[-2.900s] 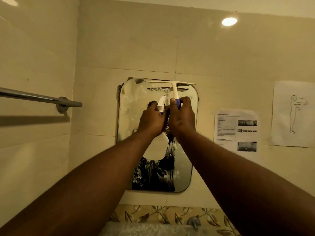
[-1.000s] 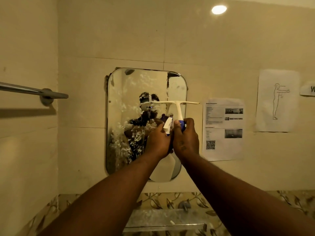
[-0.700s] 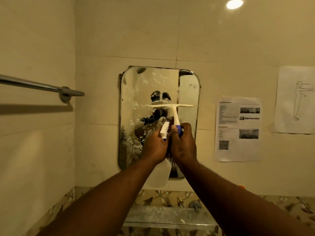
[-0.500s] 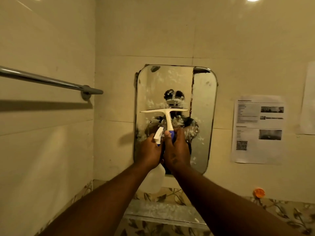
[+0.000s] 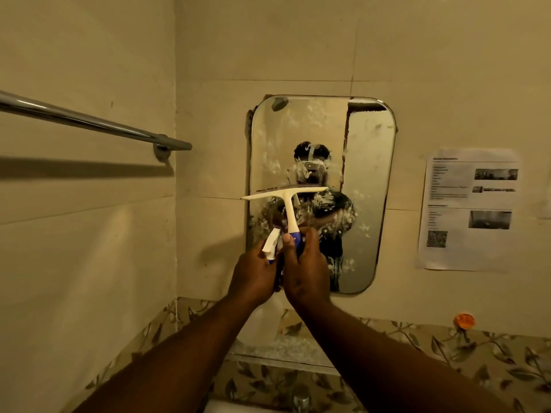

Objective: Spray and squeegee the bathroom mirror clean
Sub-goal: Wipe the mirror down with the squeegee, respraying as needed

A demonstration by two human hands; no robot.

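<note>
Beige tiled walls (image 5: 89, 263) under dim warm light, chrome towel bar (image 5: 89, 122) left, printed sheet (image 5: 469, 210) taped right, leaf-patterned tile border (image 5: 492, 356) low, tap (image 5: 301, 402) below.

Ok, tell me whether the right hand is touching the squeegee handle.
Touching. The head view shows the right hand wrapped around the squeegee at its blue handle end, thumb pressed on it.

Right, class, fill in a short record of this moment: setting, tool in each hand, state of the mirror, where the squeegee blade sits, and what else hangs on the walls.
Setting: tiled bathroom wall above a glass shelf
Left hand: holds a spray bottle
Right hand: grips the squeegee handle
Mirror: foam streaks across left and middle
Blade: level, around mid-height, overhanging the left edge
Walls: towel bar left, printed sheet right
</note>
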